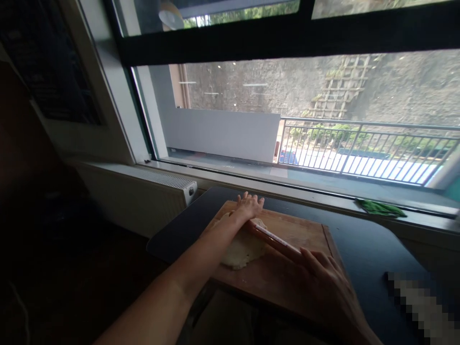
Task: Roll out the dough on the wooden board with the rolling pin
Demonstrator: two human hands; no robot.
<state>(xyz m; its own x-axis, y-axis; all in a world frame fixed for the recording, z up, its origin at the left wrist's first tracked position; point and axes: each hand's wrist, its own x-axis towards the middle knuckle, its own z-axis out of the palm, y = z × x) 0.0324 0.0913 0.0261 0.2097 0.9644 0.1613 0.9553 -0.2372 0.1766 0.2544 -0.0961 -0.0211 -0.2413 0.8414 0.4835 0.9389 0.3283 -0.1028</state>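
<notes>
A flat sheet of pale dough (241,249) lies on a wooden board (298,227), its edge uneven. Across the dough, slanting down to the right, rests a brown rolling pin (275,239) with a light strip along it. My left hand (250,206) is over the pin's far left end, palm down, fingers pointing away. The near right end of the pin is in my right hand (325,268), its fingers wrapped round it. My left forearm hides part of the dough's left side.
The board stands on a dark table (362,244) with rounded corners. A green cloth (381,208) lies on the window sill behind. A white radiator (143,196) is left of the table. A pixelated object (424,306) lies at the table's right.
</notes>
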